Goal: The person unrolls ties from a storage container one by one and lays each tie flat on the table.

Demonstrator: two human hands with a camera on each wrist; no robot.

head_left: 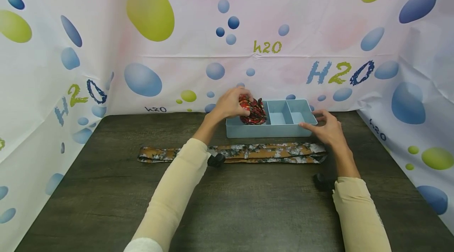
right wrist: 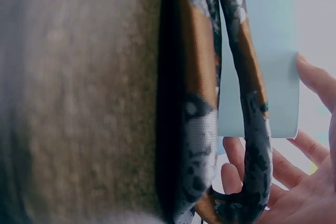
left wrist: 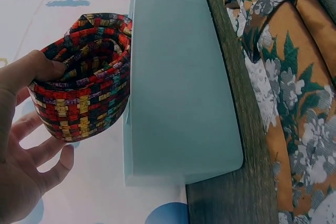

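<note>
We see the left hand (head_left: 230,104) pinching a coiled red checked cloth (head_left: 256,113) by its upper edge, the thumb dipped inside the coil and the index finger lying outside it, while the other fingers bend loosely beside it in the left wrist view. The coiled cloth is at the left part of a pale blue box (head_left: 269,131), standing above the rim; we cannot tell whether its underside touches the box floor. To the right of it we can make out two smaller square compartments, parted by a thin divider. Our view of the right hand (head_left: 328,127) shows it at the box's right end, the thumb touching the rim near the front corner and the fingers spread, loose rather than clenched, beyond that end. Just in front of the box we find a folded mustard floral strip (head_left: 269,153) lying lengthwise on the dark wooden table (head_left: 248,204), with white blooms and green leaves in its print, and the left forearm, in a cream sleeve (head_left: 173,193), reaches across it. Behind everything we see a pale backdrop (head_left: 198,39) printed with blue and lime ovals and "H2O" lettering
</note>
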